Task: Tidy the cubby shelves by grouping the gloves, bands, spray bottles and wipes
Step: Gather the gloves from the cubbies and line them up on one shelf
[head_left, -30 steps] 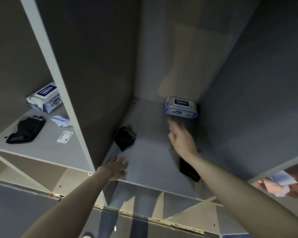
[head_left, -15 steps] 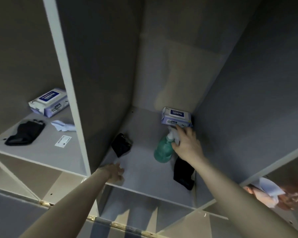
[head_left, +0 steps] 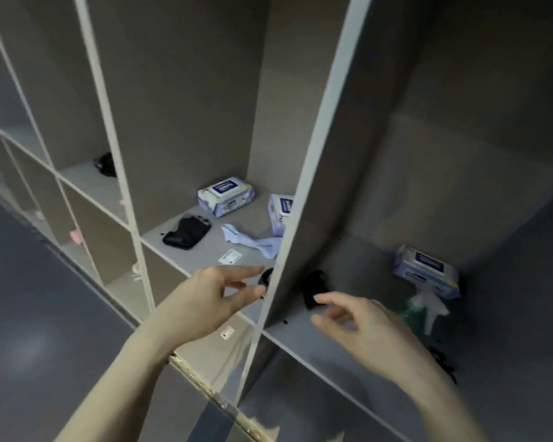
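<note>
In the right cubby a wipes pack (head_left: 425, 272) lies at the back, with a green spray bottle (head_left: 423, 309) with a white head in front of it. A black glove (head_left: 313, 288) lies near the divider (head_left: 304, 199). My right hand (head_left: 364, 327) hovers at this cubby's front, fingers relaxed and holding nothing. My left hand (head_left: 211, 298) reaches into the middle cubby, its fingertips almost at a small black item (head_left: 266, 277) by the divider. That cubby holds two wipes packs (head_left: 225, 196) (head_left: 280, 212), a black glove (head_left: 187, 232) and a pale blue glove (head_left: 256, 242).
A small white card (head_left: 230, 256) lies on the middle shelf. Another black item (head_left: 106, 164) sits in the cubby to the left. Something black (head_left: 444, 362) lies right of my right wrist. Lower cubbies hold a pink thing (head_left: 75, 236) and a white thing (head_left: 136, 269).
My right hand let go of the spray bottle and drew back to the cubby's front. My left hand left the shelf edge and reached into the middle cubby. The view swung left.
</note>
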Motion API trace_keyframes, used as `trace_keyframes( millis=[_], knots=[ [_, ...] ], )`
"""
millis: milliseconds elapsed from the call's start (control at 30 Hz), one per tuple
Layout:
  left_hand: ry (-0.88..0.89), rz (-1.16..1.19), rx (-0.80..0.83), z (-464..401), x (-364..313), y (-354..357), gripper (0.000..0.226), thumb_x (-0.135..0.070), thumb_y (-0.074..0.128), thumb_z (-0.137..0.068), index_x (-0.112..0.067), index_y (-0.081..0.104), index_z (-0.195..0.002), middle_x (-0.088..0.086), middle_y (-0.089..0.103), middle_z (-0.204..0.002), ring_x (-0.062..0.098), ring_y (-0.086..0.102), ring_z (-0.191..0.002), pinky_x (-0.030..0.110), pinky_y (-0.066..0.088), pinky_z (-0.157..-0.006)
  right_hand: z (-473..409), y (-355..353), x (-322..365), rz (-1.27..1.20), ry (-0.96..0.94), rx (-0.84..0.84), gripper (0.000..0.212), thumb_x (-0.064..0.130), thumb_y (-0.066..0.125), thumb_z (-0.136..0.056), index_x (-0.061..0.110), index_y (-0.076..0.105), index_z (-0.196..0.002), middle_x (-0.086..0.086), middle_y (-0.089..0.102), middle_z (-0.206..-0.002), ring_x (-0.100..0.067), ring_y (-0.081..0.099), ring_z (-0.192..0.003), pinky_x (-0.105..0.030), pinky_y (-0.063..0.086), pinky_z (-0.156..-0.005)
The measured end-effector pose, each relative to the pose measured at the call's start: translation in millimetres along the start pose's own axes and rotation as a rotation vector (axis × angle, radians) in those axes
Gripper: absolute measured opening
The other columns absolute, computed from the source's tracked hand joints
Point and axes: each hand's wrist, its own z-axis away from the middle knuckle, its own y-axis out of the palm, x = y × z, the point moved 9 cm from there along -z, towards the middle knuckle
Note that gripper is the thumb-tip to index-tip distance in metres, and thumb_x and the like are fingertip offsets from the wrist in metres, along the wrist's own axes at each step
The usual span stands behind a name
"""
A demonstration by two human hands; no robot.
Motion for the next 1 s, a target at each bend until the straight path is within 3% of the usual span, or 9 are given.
trace_keyframes(
  millis=[200, 433, 567, 733, 1000],
  knots=[
    [-0.097, 0.005, -0.162, 27, 67, -79, 0.045, -0.050, 0.059, -0.086, -0.038, 0.056, -0.129, -0.012, 0.064, -0.123, -0.002, 0.059, -0.110, 0.026, 0.046, -0.099, -22, 27, 80, -0.026, -0.056, 0.047, 0.039, 0.061, 0.053, -0.085, 0.047, 0.056, -0.121, 0.023, 0.064, -0.099, 0.009, 0.058, -0.094, -0.023, 0.048, -0.085],
    [-0.085, 0.004, -0.175, 41, 137, -166, 0.047, -0.043, 0.061, -0.087, -0.030, 0.057, -0.132, -0.012, 0.049, -0.142, 0.002, 0.057, -0.114, 0.029, 0.045, -0.102, -60, 63, 187, -0.084, -0.044, -0.002, 0.040, 0.062, 0.053, -0.086, 0.044, 0.057, -0.122, 0.023, 0.062, -0.093, 0.008, 0.057, -0.089, -0.023, 0.048, -0.083],
    [-0.066, -0.040, -0.191, 45, 166, -234, 0.044, -0.041, 0.061, -0.089, -0.031, 0.057, -0.132, -0.012, 0.046, -0.145, 0.003, 0.055, -0.118, 0.032, 0.045, -0.100, -79, 86, 257, -0.129, -0.063, 0.007, 0.040, 0.065, 0.052, -0.084, 0.046, 0.057, -0.119, 0.026, 0.061, -0.093, 0.011, 0.057, -0.088, -0.022, 0.050, -0.080],
    [-0.063, -0.090, -0.229, 51, 205, -315, 0.043, -0.041, 0.061, -0.089, -0.030, 0.057, -0.131, -0.011, 0.044, -0.146, 0.005, 0.059, -0.115, 0.029, 0.046, -0.097, -108, 114, 334, -0.156, -0.090, 0.014, 0.040, 0.067, 0.049, -0.081, 0.050, 0.057, -0.116, 0.028, 0.061, -0.091, 0.009, 0.058, -0.088, -0.031, 0.053, -0.084],
    [-0.134, -0.059, -0.279, 39, 281, -381, 0.043, -0.040, 0.060, -0.090, -0.030, 0.056, -0.132, -0.011, 0.041, -0.148, 0.006, 0.061, -0.110, 0.031, 0.049, -0.093, -179, 154, 414, -0.081, -0.168, 0.092, 0.050, 0.070, 0.045, -0.078, 0.051, 0.050, -0.125, 0.022, 0.061, -0.096, 0.003, 0.058, -0.091, -0.036, 0.053, -0.085]
  ],
)
